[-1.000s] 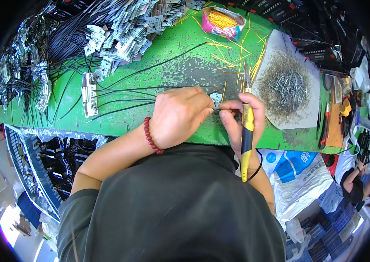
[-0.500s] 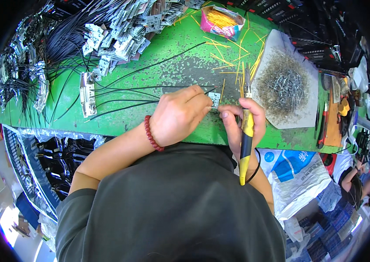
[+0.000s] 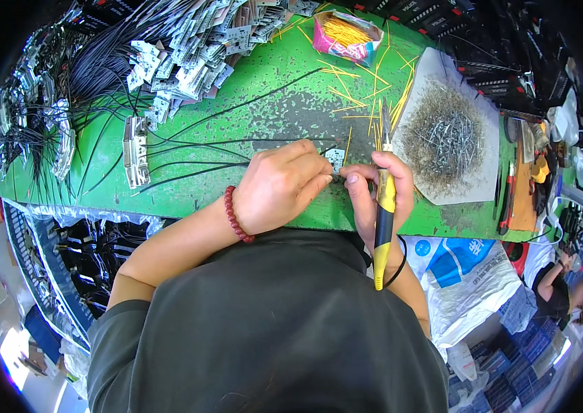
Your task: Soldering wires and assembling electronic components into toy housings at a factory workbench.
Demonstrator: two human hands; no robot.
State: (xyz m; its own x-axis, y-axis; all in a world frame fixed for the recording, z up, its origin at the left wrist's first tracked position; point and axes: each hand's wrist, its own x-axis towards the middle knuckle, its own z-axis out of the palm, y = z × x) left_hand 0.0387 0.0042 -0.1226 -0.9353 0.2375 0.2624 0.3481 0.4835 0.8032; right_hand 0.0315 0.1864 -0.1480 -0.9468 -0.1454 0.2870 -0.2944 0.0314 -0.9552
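Observation:
A small white circuit board (image 3: 335, 160) lies close against my fingertips. My left hand (image 3: 276, 182) is closed in a pinch at the board's lower edge, its thumb and finger together. Black wires (image 3: 202, 163) run from a silver metal part (image 3: 136, 151) toward that hand and pass under it. In my right hand (image 3: 393, 180) rests a yellow-and-black soldering iron (image 3: 383, 224), its tip pointing away from me and its cord end hanging toward my forearm. The right thumb and a finger meet beside the board's lower right corner. What exactly lies between the fingertips is partly hidden.
Piled boards (image 3: 202, 51) with wires fill the back left of the green table (image 3: 236, 113). A box of yellow sticks (image 3: 346, 36) stands at the back, with loose sticks around. A grey sheet (image 3: 436, 186) holds metal scraps; pliers (image 3: 508, 199) lie farther right.
Both hands have shifted very slightly left within the picture, as has the table's contents. The pinch at the board and the hold on the iron look the same.

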